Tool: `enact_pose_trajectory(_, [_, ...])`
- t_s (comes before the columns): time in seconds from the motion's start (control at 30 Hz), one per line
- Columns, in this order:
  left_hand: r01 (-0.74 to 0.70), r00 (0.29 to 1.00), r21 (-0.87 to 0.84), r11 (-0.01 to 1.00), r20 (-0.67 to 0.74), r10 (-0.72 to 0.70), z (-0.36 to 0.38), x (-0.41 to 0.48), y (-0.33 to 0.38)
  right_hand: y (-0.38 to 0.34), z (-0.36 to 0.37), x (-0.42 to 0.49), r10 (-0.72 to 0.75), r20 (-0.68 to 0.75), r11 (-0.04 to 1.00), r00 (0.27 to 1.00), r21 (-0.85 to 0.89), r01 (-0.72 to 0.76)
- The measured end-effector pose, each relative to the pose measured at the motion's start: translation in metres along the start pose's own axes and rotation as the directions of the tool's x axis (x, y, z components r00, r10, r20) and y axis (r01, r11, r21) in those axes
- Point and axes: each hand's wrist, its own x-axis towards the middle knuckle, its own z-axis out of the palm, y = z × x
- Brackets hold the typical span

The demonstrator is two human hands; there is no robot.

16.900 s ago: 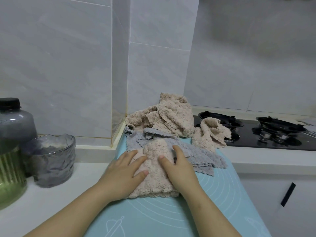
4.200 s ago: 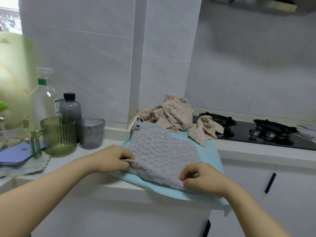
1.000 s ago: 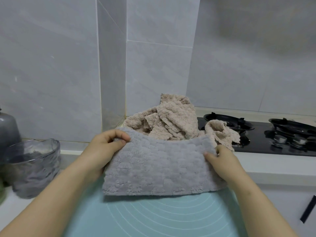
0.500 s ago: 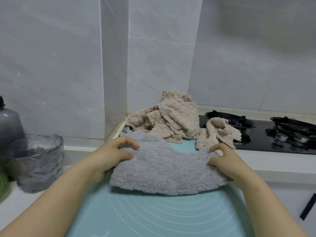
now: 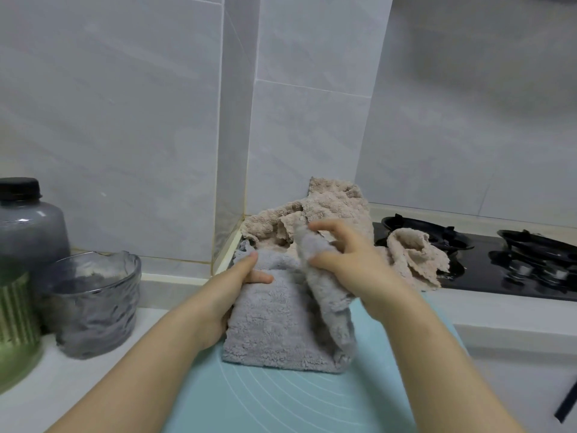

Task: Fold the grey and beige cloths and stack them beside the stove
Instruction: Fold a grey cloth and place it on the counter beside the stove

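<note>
A grey cloth (image 5: 274, 326) lies on the pale blue mat (image 5: 281, 401), partly folded. My left hand (image 5: 231, 289) pins its left edge, thumb on top. My right hand (image 5: 346, 264) grips the cloth's right end and holds it raised, over the left half. Behind them a heap of beige cloths (image 5: 331, 210) sits in the wall corner. Another crumpled beige cloth (image 5: 415, 257) rests on the edge of the black stove (image 5: 505, 267).
On the white counter to the left stand a grey glass cup (image 5: 93, 304), a dark grey bottle (image 5: 28, 220) with a black cap and a green ribbed cup (image 5: 15, 326). Tiled walls form a corner behind. The counter's front edge falls away at the lower right.
One second ago both hands held the grey cloth spread wide by its top corners. It was then lowered onto the mat, and my right hand has carried its right end up and leftward.
</note>
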Motion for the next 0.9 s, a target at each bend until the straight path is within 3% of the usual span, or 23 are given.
enact_pose_trajectory(0.1, [-0.003,0.998,-0.101,0.995,0.066,0.010,-0.001,0.004,-0.003,0.013,0.026,0.001,-0.015,0.118,0.999,0.993,0.042,0.010])
enact_pose_trajectory(0.17, [-0.012,0.996,-0.146,0.989,0.081,0.024,0.001,0.003,-0.003,0.020,0.031,0.001,-0.003,0.166,0.979,0.986,0.201,-0.031])
enact_pose_trajectory(0.2, [-0.011,0.997,-0.146,0.989,0.080,0.023,0.002,0.002,-0.004,0.021,0.029,0.000,-0.007,0.127,0.958,0.992,0.287,-0.030])
enact_pose_trajectory(0.27, [-0.011,0.998,-0.091,0.996,0.061,0.017,0.006,0.002,-0.006,0.029,0.022,0.002,-0.013,-0.093,0.937,0.996,0.347,0.044])
enact_pose_trajectory(0.33, [-0.041,0.999,-0.018,0.999,-0.005,0.041,0.009,0.004,-0.008,0.043,0.015,0.006,0.009,-0.321,0.975,0.947,0.215,0.064])
enact_pose_trajectory(0.4, [-0.067,0.996,0.012,0.998,-0.060,0.068,0.011,0.004,-0.009,0.056,0.011,0.007,0.045,-0.390,0.998,0.920,-0.027,-0.060])
enact_pose_trajectory(0.47, [-0.098,0.993,-0.008,0.995,-0.066,0.097,0.013,0.003,-0.008,0.063,0.012,0.006,0.178,-0.291,0.957,0.940,-0.170,-0.234])
enact_pose_trajectory(0.53, [-0.136,0.989,-0.039,0.990,-0.054,0.134,0.013,0.002,-0.008,0.063,0.013,0.005,0.295,-0.161,0.936,0.942,-0.151,-0.319])
enact_pose_trajectory(0.63, [-0.201,0.977,-0.057,0.978,-0.082,0.196,0.012,0.003,-0.007,0.059,0.012,0.004,0.317,-0.032,0.947,0.948,-0.042,-0.318])
enact_pose_trajectory(0.77, [-0.309,0.946,0.062,0.949,-0.081,0.314,0.007,0.003,-0.006,0.055,0.007,0.002,0.319,0.047,0.935,0.947,0.149,-0.322])
enact_pose_trajectory(0.9, [-0.265,0.964,0.001,0.964,-0.001,0.265,0.009,-0.005,-0.004,0.059,0.006,0.007,0.290,0.079,0.886,0.954,0.355,-0.299])
